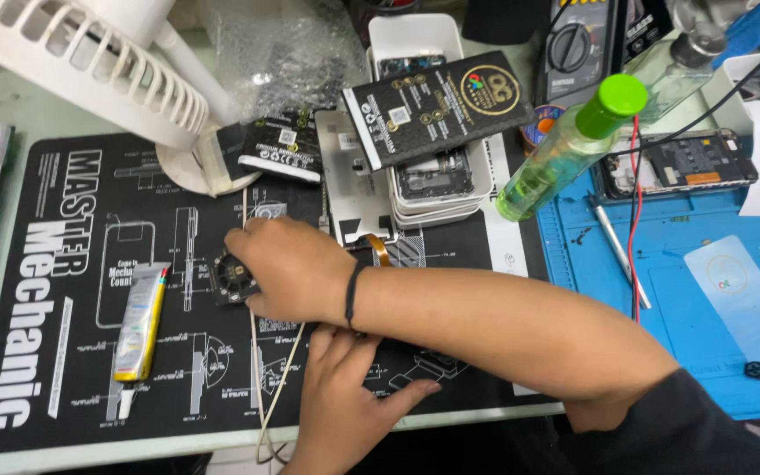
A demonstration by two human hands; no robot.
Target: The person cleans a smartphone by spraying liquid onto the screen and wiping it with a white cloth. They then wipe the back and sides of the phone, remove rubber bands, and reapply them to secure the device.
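Cluttered worktop point(10, 110): black mat point(63, 352), blue mat point(705, 264) at 3 o'clock; right hand point(296, 268) gripping small black part point(229, 277), left hand point(345, 396) released, flat.

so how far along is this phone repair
Done: a phone lies opened on the blue mat, and parts sit in the white tray. In hand: the right hand rests on a small black part; the left hand presses the black mat. Left: the glue tube lies capped, apparently unused.
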